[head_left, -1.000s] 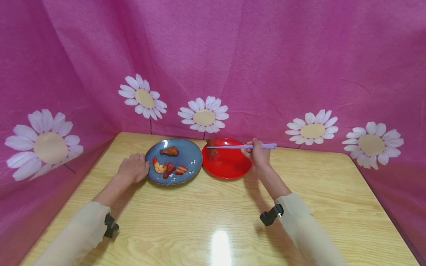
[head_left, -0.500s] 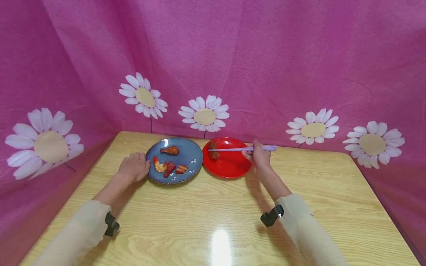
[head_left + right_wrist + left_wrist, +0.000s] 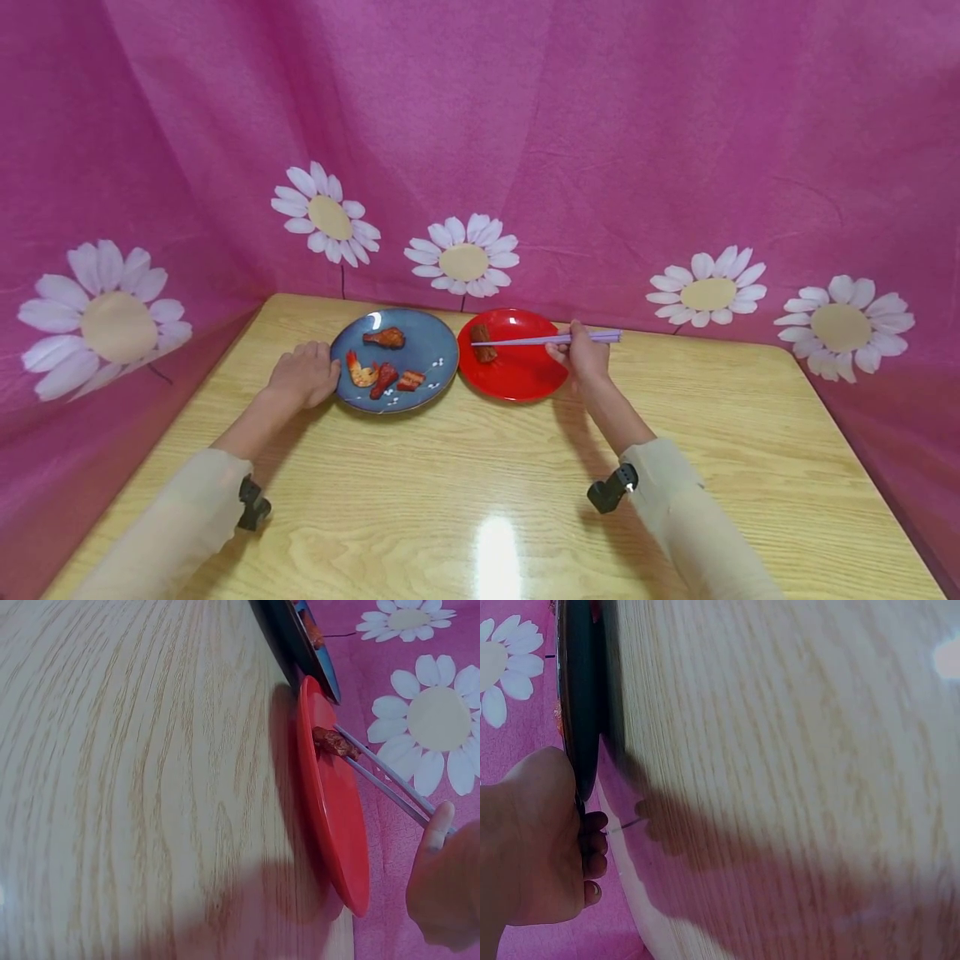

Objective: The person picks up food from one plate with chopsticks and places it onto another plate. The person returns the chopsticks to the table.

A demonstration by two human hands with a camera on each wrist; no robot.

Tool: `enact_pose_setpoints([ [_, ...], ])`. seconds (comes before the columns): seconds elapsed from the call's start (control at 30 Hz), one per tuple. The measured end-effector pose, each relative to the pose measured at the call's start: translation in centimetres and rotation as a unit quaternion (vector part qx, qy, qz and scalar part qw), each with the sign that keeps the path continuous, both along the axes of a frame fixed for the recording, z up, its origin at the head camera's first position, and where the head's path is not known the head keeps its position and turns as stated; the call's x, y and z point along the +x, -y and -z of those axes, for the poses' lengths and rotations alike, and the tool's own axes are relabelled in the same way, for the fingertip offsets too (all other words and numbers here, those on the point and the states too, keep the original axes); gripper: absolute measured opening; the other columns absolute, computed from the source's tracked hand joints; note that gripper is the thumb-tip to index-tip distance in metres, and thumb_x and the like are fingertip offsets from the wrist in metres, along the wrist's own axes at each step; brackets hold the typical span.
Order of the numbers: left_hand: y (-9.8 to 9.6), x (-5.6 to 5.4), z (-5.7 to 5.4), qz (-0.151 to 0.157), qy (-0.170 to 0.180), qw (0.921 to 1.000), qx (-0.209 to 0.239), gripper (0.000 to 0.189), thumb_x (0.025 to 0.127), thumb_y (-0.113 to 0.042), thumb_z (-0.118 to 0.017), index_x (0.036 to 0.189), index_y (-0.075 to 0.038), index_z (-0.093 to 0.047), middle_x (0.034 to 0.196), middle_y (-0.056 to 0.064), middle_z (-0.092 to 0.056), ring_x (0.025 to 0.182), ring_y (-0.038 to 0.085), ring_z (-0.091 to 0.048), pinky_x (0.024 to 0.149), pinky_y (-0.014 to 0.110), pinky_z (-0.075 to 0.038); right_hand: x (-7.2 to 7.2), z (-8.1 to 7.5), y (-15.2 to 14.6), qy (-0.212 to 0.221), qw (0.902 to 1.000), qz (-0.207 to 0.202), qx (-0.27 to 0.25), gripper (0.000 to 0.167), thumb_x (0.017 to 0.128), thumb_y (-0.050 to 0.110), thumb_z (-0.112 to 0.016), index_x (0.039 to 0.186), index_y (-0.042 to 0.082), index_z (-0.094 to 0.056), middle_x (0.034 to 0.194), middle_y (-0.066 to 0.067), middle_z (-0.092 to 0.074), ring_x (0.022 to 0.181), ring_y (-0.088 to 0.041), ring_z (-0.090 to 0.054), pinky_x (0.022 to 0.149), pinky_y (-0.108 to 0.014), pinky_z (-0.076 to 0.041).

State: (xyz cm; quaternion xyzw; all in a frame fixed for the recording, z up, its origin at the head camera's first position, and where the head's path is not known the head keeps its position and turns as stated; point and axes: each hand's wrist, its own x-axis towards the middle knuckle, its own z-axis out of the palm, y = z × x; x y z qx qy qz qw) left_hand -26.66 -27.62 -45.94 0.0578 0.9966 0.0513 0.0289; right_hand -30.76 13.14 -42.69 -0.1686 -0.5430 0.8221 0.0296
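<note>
My left hand [image 3: 305, 377] grips the left rim of a blue plate [image 3: 420, 346] with white blossom marks. In the left wrist view its fingers [image 3: 594, 844] curl at the underside. On this plate lie a drumstick [image 3: 385, 337], a shrimp [image 3: 362, 372], a small reddish drumstick-shaped piece [image 3: 384, 379] and a striped piece of meat [image 3: 410, 381]. My right hand [image 3: 587, 354] holds a pair of lavender chopsticks [image 3: 525, 341] over the red plate [image 3: 517, 379]. Their tips stand apart, one on each side of a brown meat piece [image 3: 334, 742], which sits at the red plate's left side.
Both plates stand side by side near the back edge of the wooden table [image 3: 420, 500]. Behind and beside it hangs a pink cloth [image 3: 585, 167] printed with daisies. Each wrist wears a black camera [image 3: 613, 489].
The brown meat piece has come down from just above the red plate's far left rim onto the plate. The chopstick tips have lowered slightly with it. My left hand stays on the blue plate.
</note>
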Motion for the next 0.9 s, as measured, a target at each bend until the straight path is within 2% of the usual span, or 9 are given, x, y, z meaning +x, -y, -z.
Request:
enact_pose_setpoints([
  [0.27, 0.0, 0.0, 0.1, 0.002, -0.003, 1.0000, 0.000, 0.037, 0.103, -0.024, -0.037, 0.103, 0.012, -0.048, 0.096, 0.022, -0.050, 0.097, 0.040, -0.051, 0.081, 0.053, -0.043, 0.0, -0.1, 0.1, -0.005, 0.9999, -0.008, 0.011, 0.028, 0.106, 0.015, -0.043, 0.087, -0.001, -0.055, 0.056, -0.002, -0.053, 0.047, -0.008, -0.059, 0.056, -0.022, -0.055],
  [0.5, -0.1, 0.0, -0.2, 0.000, 0.000, 1.0000, 0.002, 0.038, 0.103, -0.024, -0.037, 0.104, 0.012, -0.048, 0.097, 0.023, -0.051, 0.098, 0.041, -0.051, 0.082, 0.054, -0.043, 0.1, -0.4, 0.2, -0.029, 0.9987, -0.028, 0.032, 0.029, 0.106, 0.013, -0.042, 0.097, -0.011, -0.054, 0.059, -0.004, -0.056, 0.048, -0.008, -0.060, 0.055, -0.021, -0.054],
  [0.7, -0.1, 0.0, -0.2, 0.001, 0.001, 1.0000, 0.002, 0.038, 0.104, -0.024, -0.037, 0.106, 0.013, -0.048, 0.098, 0.023, -0.050, 0.099, 0.040, -0.051, 0.082, 0.053, -0.043, 0.3, -1.0, 0.3, -0.034, 0.9957, -0.043, 0.075, 0.030, 0.106, 0.014, -0.045, 0.097, -0.012, -0.056, 0.062, -0.004, -0.060, 0.050, -0.007, -0.062, 0.054, -0.020, -0.053],
  [0.9, -0.1, 0.0, -0.1, 0.000, -0.001, 1.0000, 0.003, 0.039, 0.104, -0.024, -0.037, 0.108, 0.013, -0.048, 0.100, 0.024, -0.051, 0.100, 0.041, -0.051, 0.084, 0.054, -0.043, 0.4, -1.6, 0.5, -0.063, 0.9879, -0.058, 0.129, 0.028, 0.106, 0.015, -0.047, 0.097, -0.010, -0.056, 0.066, -0.002, -0.060, 0.051, -0.006, -0.062, 0.054, -0.020, -0.053],
])
